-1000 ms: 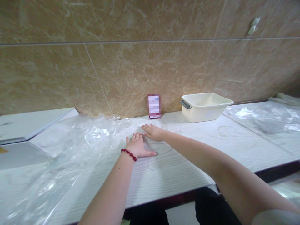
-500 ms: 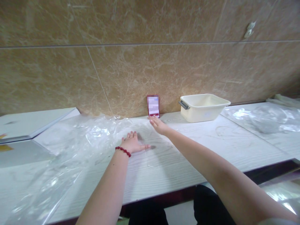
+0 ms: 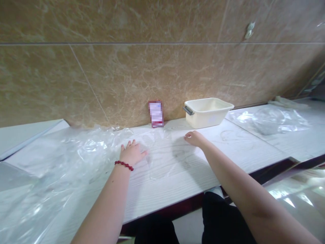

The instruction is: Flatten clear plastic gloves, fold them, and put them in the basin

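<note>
My left hand (image 3: 132, 152), with a red bead bracelet (image 3: 124, 165) at the wrist, lies with fingers spread at the edge of a faint, clear plastic piece (image 3: 161, 169) on the white wood-grain tabletop (image 3: 182, 179). To the right, my right hand (image 3: 195, 139) is a little above the tabletop, its fingers curled together. Whatever they pinch, if anything, does not show. A heap of crumpled clear plastic bags (image 3: 83, 149) spreads to the left of my left hand. Against the wall stands a small red-edged box or card (image 3: 156, 114), its face blurred.
A cream plastic tub (image 3: 205, 118) with a grey handle stands by the wall, beyond my right hand. More clear plastic (image 3: 269, 120) lies at the far right. On the left is a white box (image 3: 27, 139). The table's dark front edge (image 3: 182, 206) runs near my legs.
My right hand has moved away from the red-edged item, to the right and nearer to me, and its fingers have curled. My left hand remains spread on the tabletop. The view has shifted rightward.
</note>
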### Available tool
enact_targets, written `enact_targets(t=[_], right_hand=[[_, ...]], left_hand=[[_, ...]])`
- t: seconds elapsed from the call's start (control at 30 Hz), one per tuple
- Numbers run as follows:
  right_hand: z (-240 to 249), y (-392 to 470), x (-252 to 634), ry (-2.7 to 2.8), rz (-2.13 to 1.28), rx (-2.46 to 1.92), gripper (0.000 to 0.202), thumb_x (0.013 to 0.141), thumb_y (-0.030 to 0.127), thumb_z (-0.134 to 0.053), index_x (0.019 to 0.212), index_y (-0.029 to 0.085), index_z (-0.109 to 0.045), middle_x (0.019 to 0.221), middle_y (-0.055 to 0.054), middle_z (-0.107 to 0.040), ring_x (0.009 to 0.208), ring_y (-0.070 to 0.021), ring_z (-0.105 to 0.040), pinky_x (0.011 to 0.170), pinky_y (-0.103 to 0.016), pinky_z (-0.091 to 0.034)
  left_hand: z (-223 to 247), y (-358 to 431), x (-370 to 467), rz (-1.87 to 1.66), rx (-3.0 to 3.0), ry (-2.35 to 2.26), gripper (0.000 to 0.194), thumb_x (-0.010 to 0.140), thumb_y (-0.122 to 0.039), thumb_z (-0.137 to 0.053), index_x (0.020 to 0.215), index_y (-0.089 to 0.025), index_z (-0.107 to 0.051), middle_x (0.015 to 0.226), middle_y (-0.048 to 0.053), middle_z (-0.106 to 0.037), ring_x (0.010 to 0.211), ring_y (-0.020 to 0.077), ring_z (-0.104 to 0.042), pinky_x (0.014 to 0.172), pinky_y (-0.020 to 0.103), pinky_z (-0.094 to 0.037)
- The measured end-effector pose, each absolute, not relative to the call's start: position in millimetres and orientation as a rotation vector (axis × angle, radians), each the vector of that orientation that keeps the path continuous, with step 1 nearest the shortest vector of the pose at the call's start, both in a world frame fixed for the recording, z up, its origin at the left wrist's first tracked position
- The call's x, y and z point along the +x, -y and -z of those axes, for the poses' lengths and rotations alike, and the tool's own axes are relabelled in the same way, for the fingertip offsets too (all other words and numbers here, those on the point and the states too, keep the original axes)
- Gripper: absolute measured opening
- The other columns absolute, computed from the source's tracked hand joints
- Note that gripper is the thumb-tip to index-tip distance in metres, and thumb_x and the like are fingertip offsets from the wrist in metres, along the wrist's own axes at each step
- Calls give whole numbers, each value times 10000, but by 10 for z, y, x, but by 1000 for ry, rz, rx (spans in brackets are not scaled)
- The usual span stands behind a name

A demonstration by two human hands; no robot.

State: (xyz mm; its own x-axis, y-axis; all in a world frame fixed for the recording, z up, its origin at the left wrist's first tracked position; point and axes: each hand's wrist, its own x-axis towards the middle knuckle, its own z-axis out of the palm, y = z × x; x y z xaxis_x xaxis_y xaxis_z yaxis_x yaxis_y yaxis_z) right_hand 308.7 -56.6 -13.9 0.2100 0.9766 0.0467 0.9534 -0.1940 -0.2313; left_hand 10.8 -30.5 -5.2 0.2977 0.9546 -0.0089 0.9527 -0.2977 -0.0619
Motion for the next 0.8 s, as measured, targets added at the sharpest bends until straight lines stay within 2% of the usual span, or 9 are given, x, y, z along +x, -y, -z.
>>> enact_targets(t=[0.17, 0.4, 0.53, 0.67, 0.73, 0.8], right_hand=[[198, 646, 2971, 1726, -26, -2268, 340, 711, 403, -466, 948, 195, -592, 979, -96, -544, 883, -190, -511, 781, -277, -352], [241, 620, 2885, 1686, 37, -2254, 242, 771, 264, -390, 859, 175, -597, 929, -119, -542, 875, -215, -496, 735, -304, -370], [238, 600, 2892, 1743, 40, -2213, 245, 782, 240, -370, 845, 144, -587, 903, -132, -560, 868, -212, -504, 755, -314, -360], [215, 607, 2877, 1805, 22, -2128, 234, 795, 211, -343, 844, 128, -557, 877, -132, -580, 856, -197, -518, 773, -304, -344], [197, 625, 2865, 1797, -36, -2080, 225, 802, 207, -326, 872, 144, -531, 859, -113, -592, 823, -186, -534, 728, -286, -360], [172, 647, 2856, 1772, -120, -2021, 220, 810, 212, -309, 908, 167, -500, 816, -82, -606, 766, -173, -552, 660, -265, -375]], left_hand=[[28, 415, 284, 35, -2501, 1719, 575, 729, -560, -293, 1112, -174, -482, 1290, 118, -333, 1194, 281, -242, 936, 501, -159], [12, 746, 637, 69, -2849, 1395, 605, 735, -556, -316, 1229, -206, -339, 1316, 65, -299, 1215, 227, -208, 981, 431, -94], [-55, 887, 857, 33, -2974, 1299, 581, 732, -522, -360, 1218, -204, -356, 1311, 62, -310, 1214, 228, -213, 988, 402, -101], [-132, 913, 1080, -55, -3110, 1149, 538, 721, -508, -385, 1157, -196, -426, 1234, 87, -418, 1147, 247, -339, 960, 409, -187], [-128, 900, 1157, -74, -3116, 1114, 536, 721, -522, -369, 1135, -190, -445, 1210, 98, -441, 1128, 254, -361, 948, 414, -206], [-83, 887, 1192, -73, -3085, 1122, 591, 711, -557, -351, 1156, -177, -425, 1243, 113, -398, 1160, 270, -309, 950, 427, -190]])
